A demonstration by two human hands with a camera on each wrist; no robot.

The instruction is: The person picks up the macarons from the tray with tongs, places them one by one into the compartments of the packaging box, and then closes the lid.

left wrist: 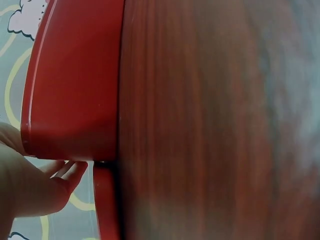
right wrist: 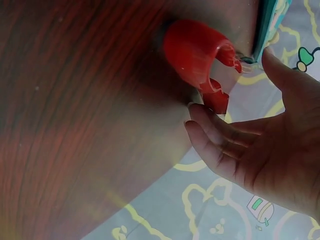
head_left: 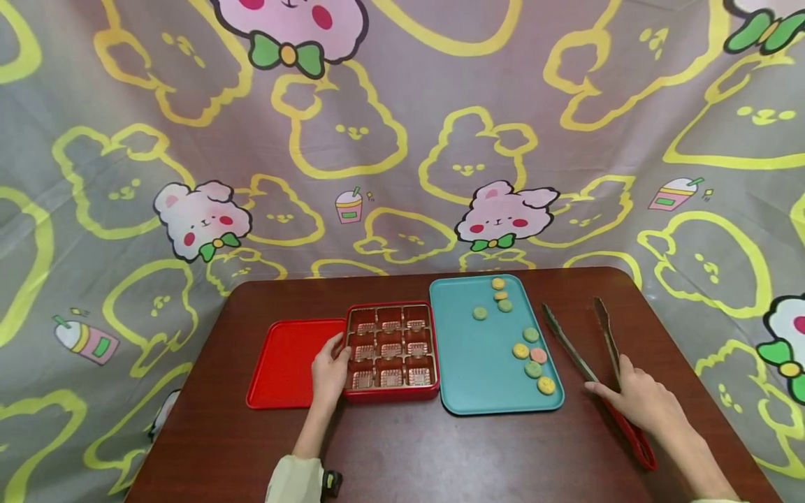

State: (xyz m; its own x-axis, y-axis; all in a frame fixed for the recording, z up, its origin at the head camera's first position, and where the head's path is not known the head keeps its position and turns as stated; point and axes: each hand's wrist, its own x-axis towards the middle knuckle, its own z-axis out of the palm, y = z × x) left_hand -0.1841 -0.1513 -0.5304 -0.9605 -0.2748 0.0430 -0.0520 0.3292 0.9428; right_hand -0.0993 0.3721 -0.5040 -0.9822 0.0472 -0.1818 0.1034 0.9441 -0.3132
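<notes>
My left hand point(head_left: 330, 370) is at the left wall of a red box point(head_left: 390, 396) with a gold compartment insert point(head_left: 391, 349); its thumb lies by the rim. In the left wrist view, its fingers point(left wrist: 72, 175) bend against the outside of the box. At the right side of the table, my right hand point(head_left: 648, 402) spreads around metal tongs point(head_left: 569, 346) with a red handle point(head_left: 638, 436). The tong arms stand wide apart. In the right wrist view, loosely bent fingers point(right wrist: 220, 135) reach the handle, and the thumb is held away from them.
Left of the box lies a flat red lid point(head_left: 286, 363). A blue tray point(head_left: 468, 370) beside the box carries several green, yellow and pink cookies point(head_left: 520, 351), mostly along its right side. Everything stands on a dark wooden table point(head_left: 402, 454) in front of a patterned curtain point(head_left: 402, 140).
</notes>
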